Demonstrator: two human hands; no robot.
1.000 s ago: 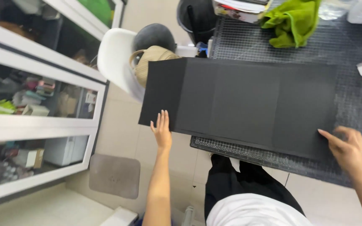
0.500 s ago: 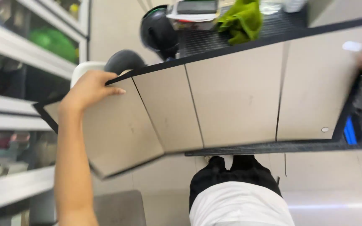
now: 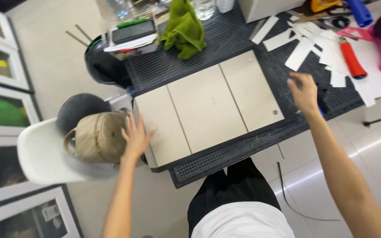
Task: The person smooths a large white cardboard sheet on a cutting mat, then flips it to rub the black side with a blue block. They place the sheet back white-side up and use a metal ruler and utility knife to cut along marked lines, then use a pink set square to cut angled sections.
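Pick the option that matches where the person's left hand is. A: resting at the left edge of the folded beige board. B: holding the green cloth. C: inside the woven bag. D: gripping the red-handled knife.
A: the left hand lies open at the left edge of the beige board, beside the woven bag, not holding anything.

Pale glossy tiled floor [image 3: 367, 145] with light glare right. White glass-front cabinets [image 3: 5, 101] along left. White chair [image 3: 40, 158] near left of bench [image 3: 243, 145].

One head-worn view, looking steeply down, close over the near table edge [image 3: 261, 145]; floor at left.
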